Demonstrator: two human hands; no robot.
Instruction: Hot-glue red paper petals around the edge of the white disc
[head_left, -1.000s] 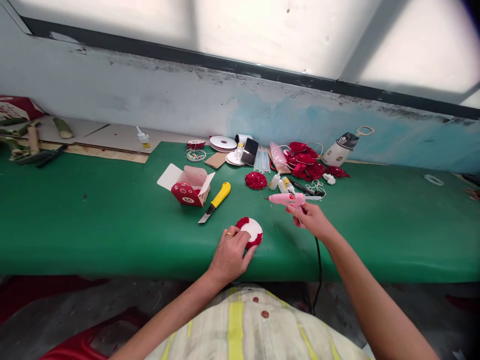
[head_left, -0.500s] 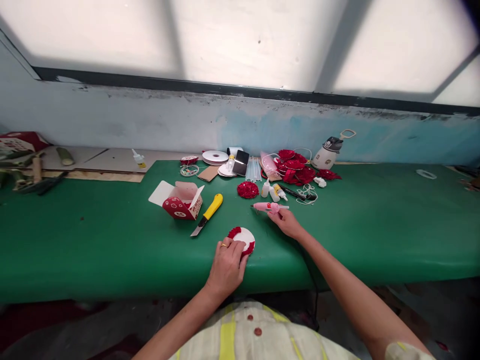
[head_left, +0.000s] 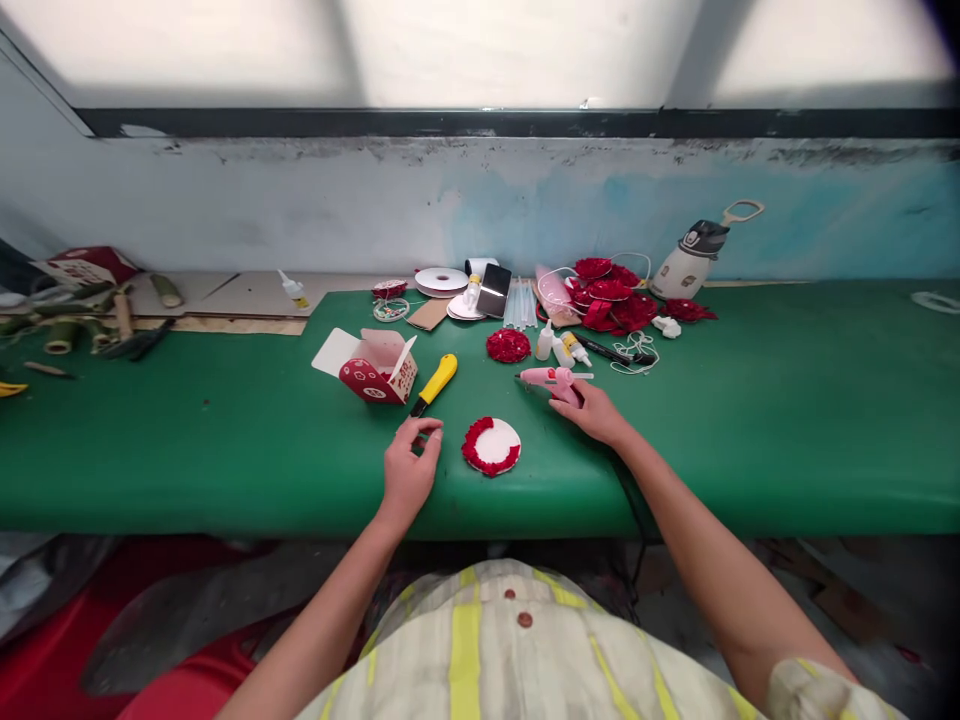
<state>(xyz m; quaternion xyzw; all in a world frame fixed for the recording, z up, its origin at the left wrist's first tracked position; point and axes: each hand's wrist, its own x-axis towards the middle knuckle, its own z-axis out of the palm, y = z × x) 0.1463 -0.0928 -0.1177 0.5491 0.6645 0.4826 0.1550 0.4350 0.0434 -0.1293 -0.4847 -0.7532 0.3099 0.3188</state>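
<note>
A white disc (head_left: pixel 498 440) lies flat on the green table, red ruffled trim covering part of its rim. To its left is my left hand (head_left: pixel 411 462), off the disc, its fingers loosely bent and apart with nothing visible in them. Its fingertips cover the blade end of a yellow utility knife (head_left: pixel 439 380); whether they touch it I cannot tell. My right hand (head_left: pixel 592 412) grips the handle of a pink glue gun (head_left: pixel 551 380), whose nozzle points left. A clear glue stick shows at the gun's back end.
Left of the knife stands an open red and white box (head_left: pixel 375 375). Behind are a red ruffled disc (head_left: pixel 508 346), small glue bottles (head_left: pixel 562 350), glue sticks (head_left: pixel 520 304), a ribbon spool (head_left: pixel 441 281), red rosettes (head_left: pixel 611 300) and a drink bottle (head_left: pixel 688 262). Bamboo pieces (head_left: pixel 67 333) lie far left.
My left hand has let go of the white disc and moved left to the knife. The disc stays on the table. My right hand still holds the glue gun. The view has tilted down.
</note>
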